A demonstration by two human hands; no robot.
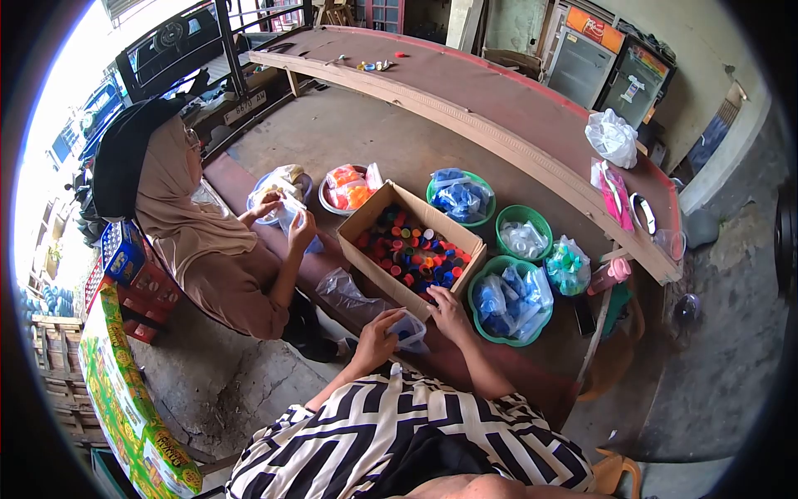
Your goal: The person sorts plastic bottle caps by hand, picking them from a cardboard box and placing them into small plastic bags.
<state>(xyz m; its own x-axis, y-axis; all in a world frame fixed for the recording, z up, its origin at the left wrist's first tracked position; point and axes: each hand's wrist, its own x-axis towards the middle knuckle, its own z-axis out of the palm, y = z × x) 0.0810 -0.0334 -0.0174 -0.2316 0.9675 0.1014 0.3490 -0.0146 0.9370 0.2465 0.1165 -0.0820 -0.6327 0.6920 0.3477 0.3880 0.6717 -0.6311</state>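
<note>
My left hand (376, 343) is closed on the rim of a clear plastic bag (409, 333), with something blue showing low inside it. My right hand (450, 318) reaches to the near wall of a cardboard box (381, 283), its fingers apart and nothing visible in them. Inside the box lie many loose bottle caps (407, 249) in red, orange, blue and black. Just right of that hand stands a scalloped green basin (544, 312) holding bags of blue caps. Another clear plastic bag (345, 291) lies left of the box.
A co-worker (224, 258) sits at the left, both hands on a small clear bag. Around the box stand a green basin (490, 212), another green basin (544, 224) and a bowl of orange bags (322, 200). A long wooden ledge (465, 104) runs behind.
</note>
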